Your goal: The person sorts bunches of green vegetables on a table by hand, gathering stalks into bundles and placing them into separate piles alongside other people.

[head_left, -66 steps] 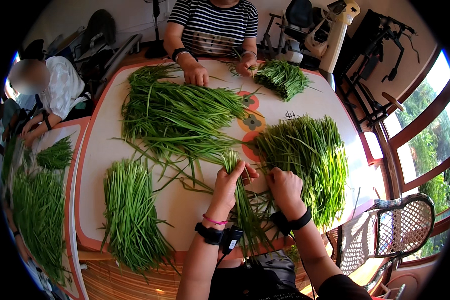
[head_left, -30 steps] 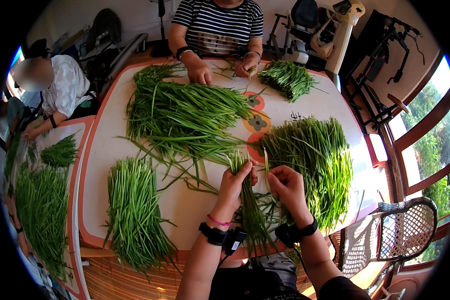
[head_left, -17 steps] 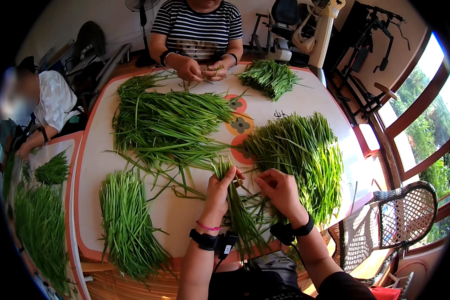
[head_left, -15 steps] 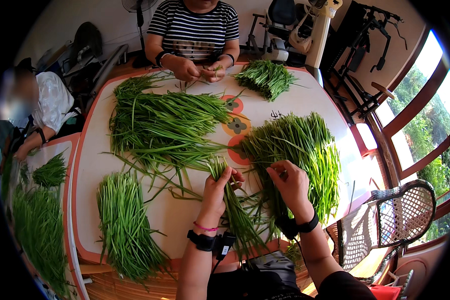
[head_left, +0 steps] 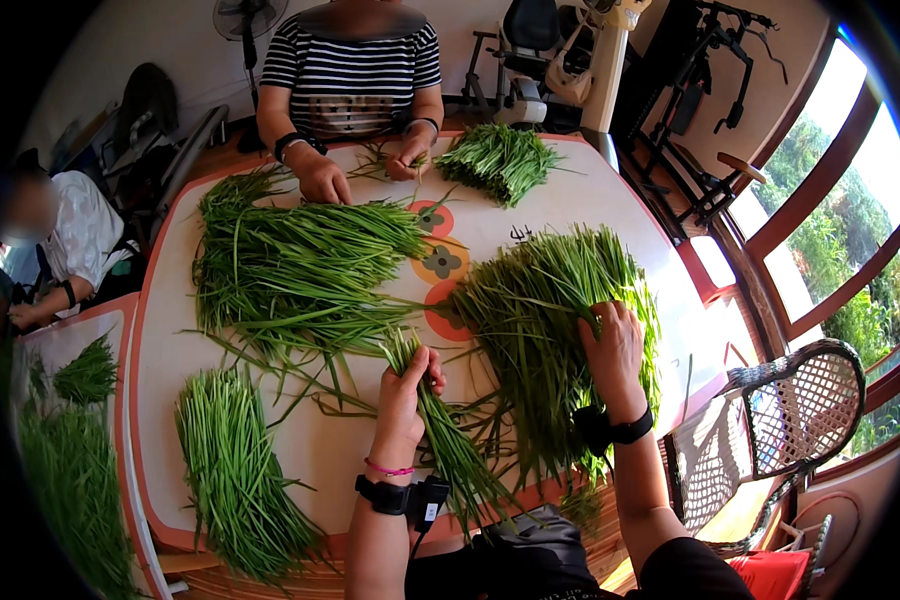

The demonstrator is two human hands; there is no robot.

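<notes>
Long green garlic chives lie in heaps on a white table [head_left: 360, 490] with an orange border. My left hand [head_left: 402, 400] is closed around a slim bunch of garlic chives [head_left: 460, 455], its leaf ends hanging down toward the near edge. On the large right heap of chives [head_left: 530, 340] rests my right hand [head_left: 615, 350], its fingers bent and pinching at blades on top; its fingertips are partly hidden. Loose blades lie between the two. A neater stack of chives [head_left: 235, 465] sits at the near left, and a broad heap [head_left: 300, 260] lies beyond it.
Across the table a person in a striped shirt [head_left: 350, 80] handles chives, near a small stack [head_left: 500, 165]. At far left another person [head_left: 85, 230] sits by a second table with chives [head_left: 70, 480]. A woven chair [head_left: 805, 410] stands at the right.
My right hand has moved forward and right, onto the right heap. My left hand keeps its bunch. The person opposite has parted their hands, one reaching to the broad heap. The view has shifted slightly.
</notes>
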